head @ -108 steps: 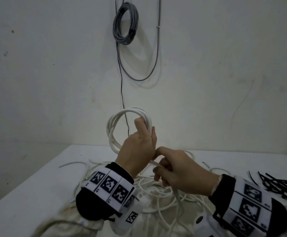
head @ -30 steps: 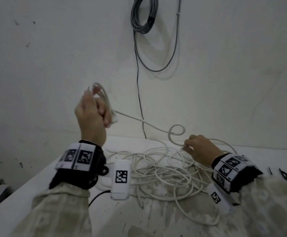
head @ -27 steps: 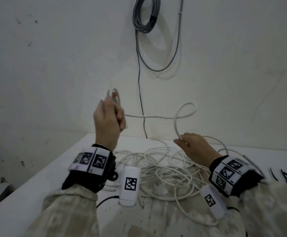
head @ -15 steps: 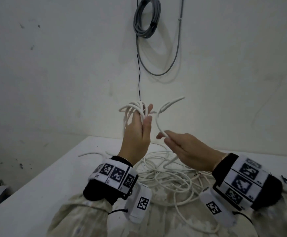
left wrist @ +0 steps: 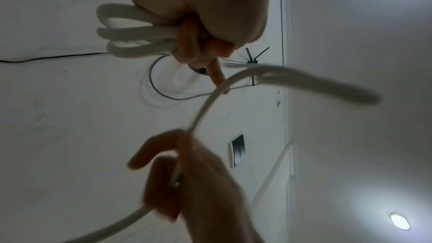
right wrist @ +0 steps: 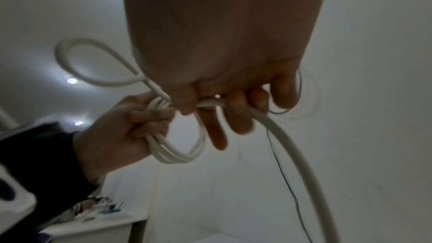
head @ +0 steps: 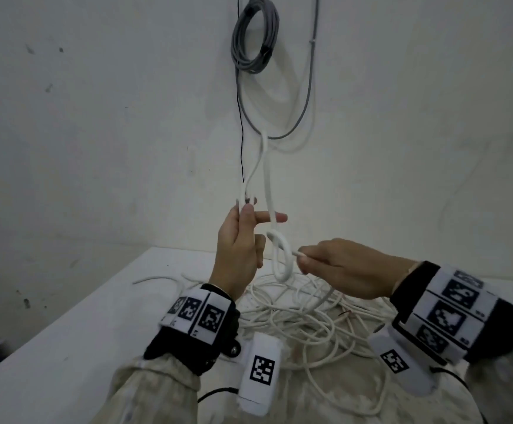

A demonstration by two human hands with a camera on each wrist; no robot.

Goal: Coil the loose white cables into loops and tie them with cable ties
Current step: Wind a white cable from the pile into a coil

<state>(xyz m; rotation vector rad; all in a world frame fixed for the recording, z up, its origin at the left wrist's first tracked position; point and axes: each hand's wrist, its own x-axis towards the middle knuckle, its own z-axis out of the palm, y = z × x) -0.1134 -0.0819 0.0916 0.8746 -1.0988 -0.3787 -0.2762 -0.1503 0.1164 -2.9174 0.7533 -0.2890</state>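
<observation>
My left hand (head: pixel 243 228) is raised over the table and grips a small coil of white cable (head: pixel 279 258). Its index finger points right, and a tall narrow loop (head: pixel 263 154) of the cable stands above the hand. In the left wrist view the fingers (left wrist: pixel 187 43) curl round several turns of the coil (left wrist: pixel 131 30). My right hand (head: pixel 304 258) is just right of the coil and pinches the running cable between thumb and fingers (right wrist: pixel 210 110). From there the cable drops to the loose white pile (head: pixel 295 319) on the table.
The white table (head: pixel 81 332) butts against a plain wall. A tied grey cable coil (head: pixel 255 35) hangs high on that wall, with a thin black wire (head: pixel 241 133) running down from it. The table's left edge drops to the floor.
A second ago my hands were apart with the cable stretched between them. They have come together; a tall loop now stands above the left hand and the right hand has dropped lower.
</observation>
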